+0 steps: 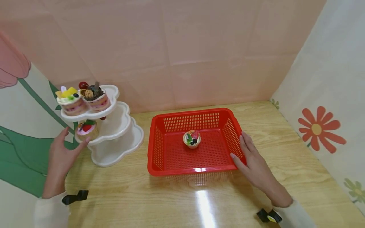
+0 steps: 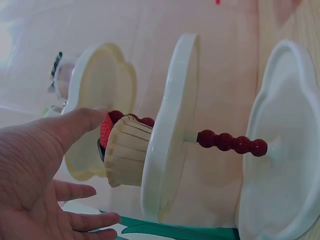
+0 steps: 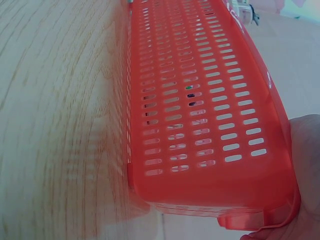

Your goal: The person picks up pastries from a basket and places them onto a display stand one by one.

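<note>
My left hand (image 1: 61,152) is beside the white three-tier stand (image 1: 134,139), its thumb and fingers spread around a cupcake (image 1: 86,129) on the middle tier. In the left wrist view, the thumb reaches the strawberry on top of this cupcake (image 2: 127,155); whether they touch I cannot tell. My right hand (image 1: 253,166) holds the right rim of a red plastic basket (image 1: 199,172), near its front corner. A small fruit tart (image 1: 192,139) lies inside the basket. In the right wrist view, the basket's slotted side (image 3: 200,125) hides most of what is inside.
Two dessert cups, one fruit-topped (image 1: 72,103) and one chocolate-topped (image 1: 97,98), stand on the top tier. Dark red beaded posts (image 2: 232,142) join the tiers. The wooden table (image 1: 128,196) meets a pink backdrop (image 1: 199,63) behind and flower-printed sheets at both sides.
</note>
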The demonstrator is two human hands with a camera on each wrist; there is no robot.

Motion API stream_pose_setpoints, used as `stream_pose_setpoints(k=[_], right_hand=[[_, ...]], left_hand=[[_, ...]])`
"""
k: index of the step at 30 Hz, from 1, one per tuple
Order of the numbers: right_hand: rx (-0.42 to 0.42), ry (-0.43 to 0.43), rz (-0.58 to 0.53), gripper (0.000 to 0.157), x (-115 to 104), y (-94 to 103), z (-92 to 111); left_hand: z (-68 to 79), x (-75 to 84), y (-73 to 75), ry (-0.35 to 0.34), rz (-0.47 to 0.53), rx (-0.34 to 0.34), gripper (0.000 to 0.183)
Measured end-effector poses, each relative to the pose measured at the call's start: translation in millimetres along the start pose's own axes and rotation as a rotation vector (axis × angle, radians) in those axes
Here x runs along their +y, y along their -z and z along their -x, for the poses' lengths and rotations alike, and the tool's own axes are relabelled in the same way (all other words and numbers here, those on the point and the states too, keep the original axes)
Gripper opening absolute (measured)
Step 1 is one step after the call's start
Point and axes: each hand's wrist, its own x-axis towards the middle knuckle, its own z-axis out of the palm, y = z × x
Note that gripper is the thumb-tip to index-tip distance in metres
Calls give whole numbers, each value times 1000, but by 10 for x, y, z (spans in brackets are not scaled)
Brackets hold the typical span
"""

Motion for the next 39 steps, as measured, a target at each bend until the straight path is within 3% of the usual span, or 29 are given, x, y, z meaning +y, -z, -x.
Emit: stream_pose_setpoints(k=[8,14,25,28,34,39], right_hand=[[4,-3,8,82,-4,6,-15],[-1,-7,7,82,-3,1,-4],[-4,-11,10,83,-4,0,1],[-3,-10,11,83,-7,8,-4],[-2,-3,4,82,-10,3,-3],[3,2,3,82,-13,3,-2]], left_hand=[[134,48,-5,-6,19,61,87],[228,21,-47,-38,47,166,73],[416,159,-294,-294,160,460,52],[439,210,-368,-334,189,512,50],[460,335,-479,-422,229,506,44],[470,471,-554,-476,259,379,44]])
